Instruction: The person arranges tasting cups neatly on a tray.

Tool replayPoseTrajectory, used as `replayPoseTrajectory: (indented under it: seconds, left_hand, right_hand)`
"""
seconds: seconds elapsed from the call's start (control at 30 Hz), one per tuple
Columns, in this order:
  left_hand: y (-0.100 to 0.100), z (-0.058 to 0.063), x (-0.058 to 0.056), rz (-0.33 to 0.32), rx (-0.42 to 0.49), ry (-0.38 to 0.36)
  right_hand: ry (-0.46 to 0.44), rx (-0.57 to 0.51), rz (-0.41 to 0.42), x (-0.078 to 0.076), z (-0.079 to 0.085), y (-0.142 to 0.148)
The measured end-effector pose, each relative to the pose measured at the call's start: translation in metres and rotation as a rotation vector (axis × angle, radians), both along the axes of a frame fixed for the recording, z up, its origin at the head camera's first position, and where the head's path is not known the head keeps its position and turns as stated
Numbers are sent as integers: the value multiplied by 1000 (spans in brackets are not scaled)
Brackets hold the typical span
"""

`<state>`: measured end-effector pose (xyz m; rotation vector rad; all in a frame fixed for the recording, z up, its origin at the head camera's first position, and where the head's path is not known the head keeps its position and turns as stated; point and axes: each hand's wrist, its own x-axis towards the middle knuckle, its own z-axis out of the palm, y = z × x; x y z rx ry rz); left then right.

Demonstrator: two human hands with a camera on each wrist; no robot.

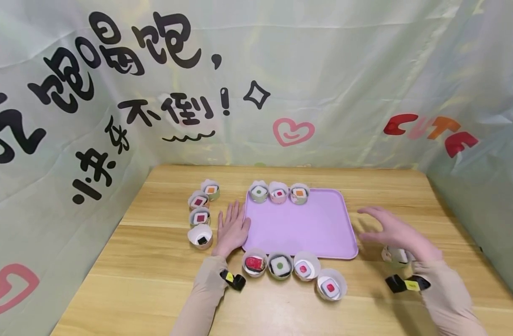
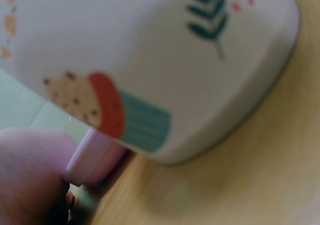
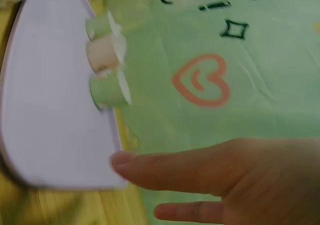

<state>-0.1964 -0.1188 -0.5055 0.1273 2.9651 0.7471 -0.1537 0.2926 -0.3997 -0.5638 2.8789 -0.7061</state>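
A lilac tray (image 1: 300, 224) lies on the wooden table, with three paper cups (image 1: 278, 192) of toy sushi along its back left edge. My left hand (image 1: 231, 229) rests with straight fingers at the tray's left side, its thumb by the rim. In the left wrist view, a printed cup (image 2: 165, 60) looms close beside that hand (image 2: 30, 170). To the tray's right, my right hand (image 1: 397, 232) hovers with fingers spread and nothing in it. The right wrist view has its fingers (image 3: 175, 172) apart beyond the tray corner.
Several sushi cups (image 1: 199, 217) stand in a column left of my left hand. Along the tray's near edge is a row of several more (image 1: 280, 266). Another cup (image 1: 395, 255) is partly hidden by my right wrist. A printed cloth backdrop (image 1: 323, 70) encloses the table.
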Motion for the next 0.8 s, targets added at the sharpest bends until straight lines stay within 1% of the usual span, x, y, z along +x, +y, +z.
replayPoseTrajectory:
  seconds: [0.1,0.27,0.37,0.63,0.8]
  left_hand:
    - [0,0,0,0,7,6]
    - [-1,-1,1,6,0,-1]
    - [-1,-3,1,10,0,-1]
    - [0,-1,2,7,7,7]
    - [0,0,2,3,5,15]
  right_hand:
    - [-35,29,-13,10,-3,17]
    - [-52,68,7,20,-8,34]
    - [-60,80,22,22,-11,39]
    - [-63,77,8,23,-21,42]
    - [-80,82,-9,23,-22,41]
